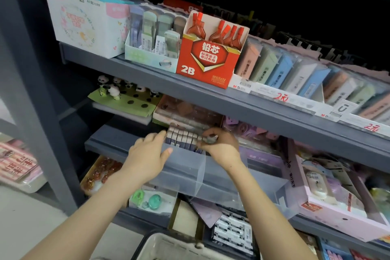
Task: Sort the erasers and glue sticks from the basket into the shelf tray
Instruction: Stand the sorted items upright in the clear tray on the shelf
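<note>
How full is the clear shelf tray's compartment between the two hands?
Partly full: a row of erasers stands packed at the back, while the front of the clear tray shows bare plastic.

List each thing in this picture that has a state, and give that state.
Shelf tray: part filled.
Erasers: upright, in a row inside the tray.
Left hand: straight fingers against the row's left end.
Right hand: pinches the row's right end.
2B box: top open.

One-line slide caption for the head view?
Left hand braces the eraser row in the clear shelf tray; right hand pinches the end eraser.
</note>
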Demonstrator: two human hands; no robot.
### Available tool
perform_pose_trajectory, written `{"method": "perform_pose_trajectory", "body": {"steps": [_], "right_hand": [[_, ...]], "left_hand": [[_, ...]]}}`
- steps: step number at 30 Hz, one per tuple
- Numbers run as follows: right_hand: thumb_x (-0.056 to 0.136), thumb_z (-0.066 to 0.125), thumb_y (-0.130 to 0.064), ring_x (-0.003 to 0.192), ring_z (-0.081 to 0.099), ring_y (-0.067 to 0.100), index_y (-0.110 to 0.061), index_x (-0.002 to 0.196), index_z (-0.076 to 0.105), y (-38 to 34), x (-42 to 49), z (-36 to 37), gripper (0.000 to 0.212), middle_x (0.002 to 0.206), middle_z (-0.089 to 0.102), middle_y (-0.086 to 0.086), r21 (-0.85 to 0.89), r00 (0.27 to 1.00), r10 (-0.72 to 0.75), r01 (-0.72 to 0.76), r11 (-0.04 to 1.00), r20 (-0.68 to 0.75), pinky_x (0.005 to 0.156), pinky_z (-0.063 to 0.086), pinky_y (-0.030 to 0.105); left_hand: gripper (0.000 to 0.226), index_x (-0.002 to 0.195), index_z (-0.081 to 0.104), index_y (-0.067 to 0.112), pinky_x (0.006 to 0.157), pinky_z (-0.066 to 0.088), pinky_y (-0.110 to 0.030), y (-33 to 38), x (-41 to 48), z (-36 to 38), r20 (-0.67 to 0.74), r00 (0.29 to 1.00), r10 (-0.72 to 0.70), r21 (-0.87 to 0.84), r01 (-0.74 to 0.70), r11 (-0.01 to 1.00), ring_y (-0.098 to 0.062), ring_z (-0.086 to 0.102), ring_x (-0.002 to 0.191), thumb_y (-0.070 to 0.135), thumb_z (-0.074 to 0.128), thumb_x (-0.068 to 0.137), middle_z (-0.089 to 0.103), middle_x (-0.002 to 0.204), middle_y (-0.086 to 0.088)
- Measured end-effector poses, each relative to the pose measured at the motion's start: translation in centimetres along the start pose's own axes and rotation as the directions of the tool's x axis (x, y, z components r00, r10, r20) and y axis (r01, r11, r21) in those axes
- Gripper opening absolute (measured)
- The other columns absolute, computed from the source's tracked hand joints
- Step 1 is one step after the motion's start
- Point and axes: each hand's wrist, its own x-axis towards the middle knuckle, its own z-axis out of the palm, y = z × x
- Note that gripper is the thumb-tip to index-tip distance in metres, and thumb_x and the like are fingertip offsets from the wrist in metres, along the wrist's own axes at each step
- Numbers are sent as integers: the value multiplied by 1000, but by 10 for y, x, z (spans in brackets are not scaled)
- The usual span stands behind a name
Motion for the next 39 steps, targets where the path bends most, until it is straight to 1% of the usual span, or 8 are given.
{"method": "perform_pose_trajectory", "body": {"steps": [6, 11, 14, 19, 24, 30, 35, 39], "right_hand": [[84, 70, -23, 88, 54, 5, -26, 89, 64, 12, -117, -20, 9, 96, 64, -9, 340, 977, -109, 167, 925, -183, 76, 39, 13], [86, 67, -14, 76, 57, 2, -27, 86, 65, 65, -216, 34, 14, 86, 65, -8, 490, 998, 41, -17, 872, -38, 68, 44, 10], [87, 67, -14, 83, 62, 1, -27, 85, 64, 109, -253, 100, 13, 91, 67, -11, 444, 940, 208, -313, 839, 269, 79, 50, 15], [89, 63, -16, 84, 53, 11, -25, 96, 58, 152, -290, 204, 11, 88, 55, -13, 333, 713, 364, -635, 697, 599, 82, 48, 28], [88, 66, -22, 68, 57, 10, -2, 111, 61, 159, -296, 260, 31, 94, 66, 4, 243, 562, 514, -792, 560, 648, 62, 48, 16], [78, 77, -23, 80, 56, 17, -17, 85, 52, 149, -285, 282, 26, 86, 61, -3, 295, 480, 583, -873, 388, 656, 85, 49, 26], [76, 78, -20, 76, 59, 10, -2, 116, 54, 152, -285, 283, 50, 85, 60, -6, 324, 469, 559, -882, 343, 684, 78, 52, 22], [76, 77, -9, 88, 64, 20, -3, 115, 47, 150, -286, 283, 50, 94, 60, -2, 407, 517, 522, -856, 319, 679, 78, 57, 32]], "left_hand": [[42, 135, 48, 7, 96, 38, -43, -7, -49, -2, -294, 948, 125, -27, -139, 990, -38, 48, 114, 20, 51, 95, 54, 125, -19], [29, 113, 63, 2, 85, 47, -44, -40, -118, 73, -255, 933, 253, 52, -248, 967, -35, 56, 97, 7, 63, 85, 60, 107, -16], [35, 118, 60, 4, 84, 50, -44, -69, -156, 122, -151, 959, 239, 93, -227, 969, -29, 52, 99, 22, 49, 91, 60, 108, -13], [54, 136, 40, 3, 90, 44, -32, -97, -192, 171, -34, 984, 174, 85, -170, 982, -22, 44, 106, 34, 36, 91, 60, 117, -12], [60, 147, 26, 6, 79, 52, -40, -104, -202, 198, -3, 992, 124, 97, -124, 988, -28, 54, 97, 35, 32, 94, 55, 116, -12], [59, 147, 25, 8, 73, 52, -41, -107, -200, 204, -49, 990, 134, 101, -129, 987, -29, 55, 91, 34, 34, 95, 55, 111, -12], [60, 147, 25, 9, 69, 51, -40, -106, -201, 204, -59, 990, 132, 113, -125, 986, -27, 55, 88, 34, 35, 94, 56, 109, -11], [59, 147, 26, 9, 67, 51, -37, -107, -201, 206, -77, 988, 133, 114, -123, 986, -26, 55, 86, 33, 35, 94, 56, 108, -10]]}}
